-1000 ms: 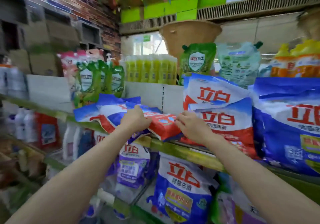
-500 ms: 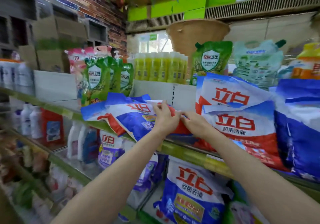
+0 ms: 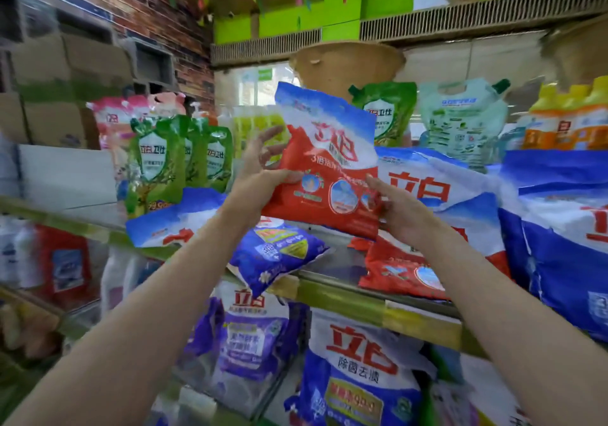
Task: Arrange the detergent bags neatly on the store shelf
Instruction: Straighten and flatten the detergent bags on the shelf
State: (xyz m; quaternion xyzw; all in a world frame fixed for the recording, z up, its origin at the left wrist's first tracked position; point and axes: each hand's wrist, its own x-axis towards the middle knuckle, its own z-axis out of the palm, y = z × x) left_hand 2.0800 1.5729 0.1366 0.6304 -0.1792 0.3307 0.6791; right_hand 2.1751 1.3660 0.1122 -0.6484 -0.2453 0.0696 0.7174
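Above the shelf [image 3: 345, 297], a red-and-blue detergent bag [image 3: 329, 175] stands upright, seemingly creased, clamped between left hand [image 3: 260, 175] and right hand [image 3: 399, 210].

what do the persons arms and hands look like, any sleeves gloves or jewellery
Both arms are bare along all that shows, from the frame's lower edge to the wrists: no sleeves in view. The left hand and right hand wear no gloves. No watch, bracelet or ring can be seen, though motion blur softens the fingers.
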